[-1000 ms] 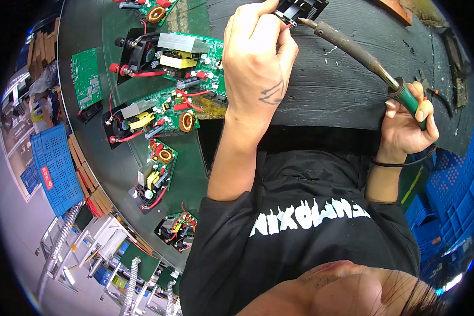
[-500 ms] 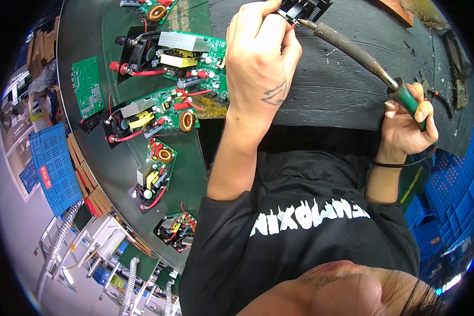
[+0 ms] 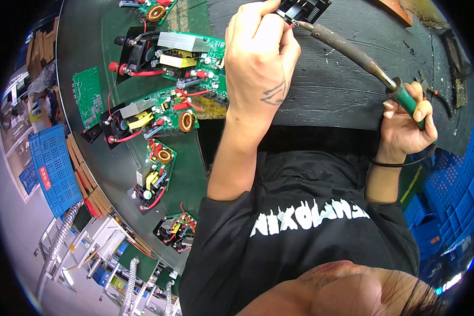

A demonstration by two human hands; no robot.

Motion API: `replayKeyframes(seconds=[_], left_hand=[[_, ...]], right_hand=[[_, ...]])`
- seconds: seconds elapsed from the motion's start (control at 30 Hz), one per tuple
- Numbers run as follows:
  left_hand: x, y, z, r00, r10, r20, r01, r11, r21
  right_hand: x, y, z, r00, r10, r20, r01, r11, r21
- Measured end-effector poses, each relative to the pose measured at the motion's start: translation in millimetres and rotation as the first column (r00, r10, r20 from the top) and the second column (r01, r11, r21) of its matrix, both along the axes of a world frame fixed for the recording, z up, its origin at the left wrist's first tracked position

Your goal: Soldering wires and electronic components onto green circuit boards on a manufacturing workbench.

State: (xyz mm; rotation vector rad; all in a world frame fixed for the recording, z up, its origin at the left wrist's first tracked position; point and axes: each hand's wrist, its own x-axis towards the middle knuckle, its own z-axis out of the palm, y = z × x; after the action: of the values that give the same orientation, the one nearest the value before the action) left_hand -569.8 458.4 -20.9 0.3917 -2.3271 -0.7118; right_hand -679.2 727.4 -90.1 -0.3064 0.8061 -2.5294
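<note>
In my right hand is a soldering iron, gripped by its green handle. Its long, stained shaft points up and left, and the tip reaches a small spot of red beside a black part with fins or slots at the top edge. My left hand rests next to that part, back of the hand upward, fingers closed. What its fingertips pinch is hidden behind the hand; the red bit by them looks like a wire end. Close to my left wrist lies a green circuit board assembly with a metal heat sink and a fan.
More circuit board assemblies with red wires and copper coils spread down the left bench. A bare green board lies at its far left. Pliers are beyond my right hand. Blue crates stand at both sides; a brown block is at the top.
The soldering iron has shifted very slightly left, with its tip still at the red spot. My left hand and the black part have barely moved.
</note>
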Motion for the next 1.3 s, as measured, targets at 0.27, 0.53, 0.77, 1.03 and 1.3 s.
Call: replayKeyframes(seconds=[0.27,0.53,0.77,1.03,1.3], left_hand=[[0.9,0.6,-1.6,1.000,0.000,-0.009,0.000,0.999,0.037],[-1.5,-0.5,-2.0,0.998,-0.029,-0.054,0.023,0.995,-0.100],[-1.9,-0.1,-3.8,0.994,-0.028,-0.102,0.024,0.999,-0.040],[-0.3,0.3,-2.8,1.000,-0.001,-0.023,0.001,1.000,-0.011],[-0.6,-1.0,-5.0,0.996,-0.023,-0.089,0.018,0.998,-0.056]], right_hand=[[1.1,-2.1,-0.1,1.000,-0.010,-0.023,0.010,1.000,0.013],[1.4,-2.0,1.6,0.999,-0.024,-0.041,0.025,0.999,0.035],[2.6,-3.9,2.1,0.997,-0.022,-0.070,0.024,0.999,0.027],[4.2,-5.7,3.0,0.994,-0.031,-0.102,0.036,0.998,0.045],[1.6,-3.5,2.0,0.998,-0.013,-0.058,0.014,1.000,0.013]])
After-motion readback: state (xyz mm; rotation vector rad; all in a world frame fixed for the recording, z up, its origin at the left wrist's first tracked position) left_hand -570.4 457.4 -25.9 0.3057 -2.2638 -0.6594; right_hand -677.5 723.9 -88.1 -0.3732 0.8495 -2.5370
